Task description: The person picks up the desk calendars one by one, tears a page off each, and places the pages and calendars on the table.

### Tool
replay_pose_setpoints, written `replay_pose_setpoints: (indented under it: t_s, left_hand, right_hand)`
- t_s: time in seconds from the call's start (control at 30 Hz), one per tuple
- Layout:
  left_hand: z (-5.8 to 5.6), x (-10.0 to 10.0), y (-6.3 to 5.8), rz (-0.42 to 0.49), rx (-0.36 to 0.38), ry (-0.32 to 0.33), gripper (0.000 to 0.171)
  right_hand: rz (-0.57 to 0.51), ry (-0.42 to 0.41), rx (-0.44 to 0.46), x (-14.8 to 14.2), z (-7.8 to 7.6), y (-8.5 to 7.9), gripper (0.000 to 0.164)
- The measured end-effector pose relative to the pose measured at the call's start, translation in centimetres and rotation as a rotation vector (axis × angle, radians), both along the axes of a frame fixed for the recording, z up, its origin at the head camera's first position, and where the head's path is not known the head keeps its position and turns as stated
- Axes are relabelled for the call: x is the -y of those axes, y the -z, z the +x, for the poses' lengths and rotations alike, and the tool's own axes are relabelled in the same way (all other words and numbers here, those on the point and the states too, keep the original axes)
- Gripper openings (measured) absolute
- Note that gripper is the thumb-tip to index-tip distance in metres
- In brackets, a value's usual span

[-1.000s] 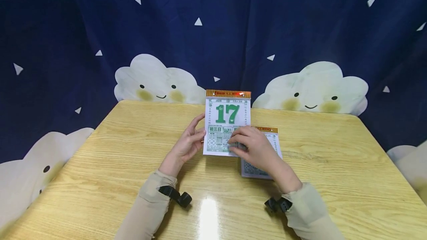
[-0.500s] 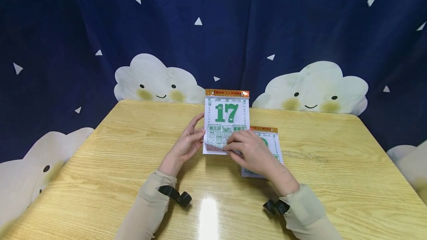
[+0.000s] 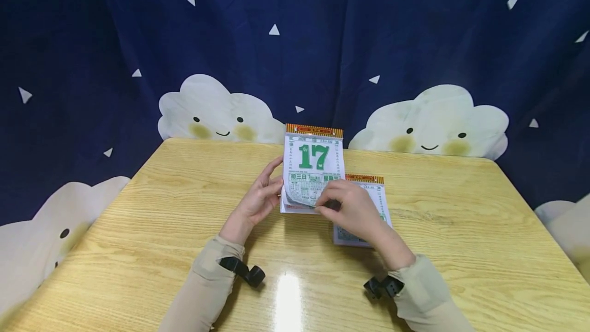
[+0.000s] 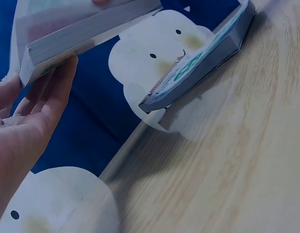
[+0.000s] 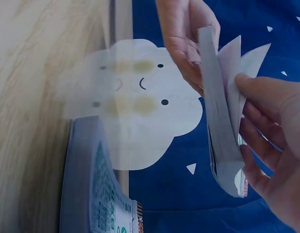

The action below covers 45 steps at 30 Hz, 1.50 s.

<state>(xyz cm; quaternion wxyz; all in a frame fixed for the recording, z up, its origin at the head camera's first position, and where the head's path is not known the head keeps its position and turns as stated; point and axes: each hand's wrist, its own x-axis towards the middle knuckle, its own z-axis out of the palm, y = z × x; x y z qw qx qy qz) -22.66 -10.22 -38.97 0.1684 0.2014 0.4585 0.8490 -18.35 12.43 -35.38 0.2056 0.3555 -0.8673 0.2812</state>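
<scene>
A thick tear-off calendar (image 3: 314, 129) with a red and gold header and a green 17 is held up off the table. My left hand (image 3: 255, 196) grips its left edge, with the thumb at the edge and fingers behind, as the left wrist view shows at the block (image 4: 72, 41). With thumb and fingertips, my right hand (image 3: 352, 209) pinches the lower edge of the top page (image 3: 301, 192), which curls up from the sheets below. In the right wrist view, two loose leaves (image 5: 254, 58) stand apart from the block. Part of the page's lower right is hidden behind my right hand.
A second, similar calendar (image 3: 352, 238) lies on the wooden table (image 3: 461, 219) below and right of the held one, partly covered by my right hand. Behind the table hangs a dark blue curtain (image 3: 313, 40) with clouds. Each wrist wears a black strap camera (image 3: 244, 270).
The top page lay flat a second ago; its lower edge now curls up in my right hand's pinch, showing red print beneath. The left hand has stayed in place.
</scene>
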Motion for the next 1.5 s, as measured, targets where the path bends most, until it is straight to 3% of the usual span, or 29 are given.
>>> replay_pose_setpoints:
  t_s: [0.1, 0.23, 0.47, 0.8, 0.97, 1.17, 1.3, 1.5]
  left_hand:
    - [0.0, 0.1, -0.1, -0.010, 0.005, -0.017, 0.056]
    - [0.0, 0.2, -0.2, -0.036, -0.003, -0.036, 0.057]
    - [0.0, 0.1, -0.3, -0.057, -0.008, -0.077, 0.058]
    - [-0.1, 0.1, -0.1, -0.062, -0.007, -0.133, 0.057]
    - [-0.1, -0.2, -0.1, -0.045, 0.031, -0.141, 0.057]
    - [0.0, -0.5, -0.3, -0.003, 0.070, -0.152, 0.055]
    - [-0.1, -0.5, -0.4, -0.033, 0.043, -0.152, 0.055]
    - [-0.2, 0.0, -0.3, -0.136, -0.022, -0.157, 0.054]
  right_hand:
    - [-0.108, -0.029, 0.093, -0.2, 0.1, -0.2, 0.008]
    - [-0.240, -0.034, 0.153, -0.5, 0.0, -0.5, 0.008]
    - [-0.405, 0.099, 0.218, -1.1, -0.3, -1.0, 0.005]
    - [-0.586, 0.228, 0.217, -2.6, -1.8, -2.0, 0.011]
    - [-0.612, 0.250, 0.259, -3.3, -2.6, -2.1, 0.014]
    - [-0.673, 0.283, 0.381, -4.2, -3.4, -2.1, 0.019]
    - [-0.697, 0.292, 0.440, -4.4, -3.7, -2.3, 0.019]
    - [-0.614, 0.314, 0.470, -4.7, -4.4, -3.4, 0.017]
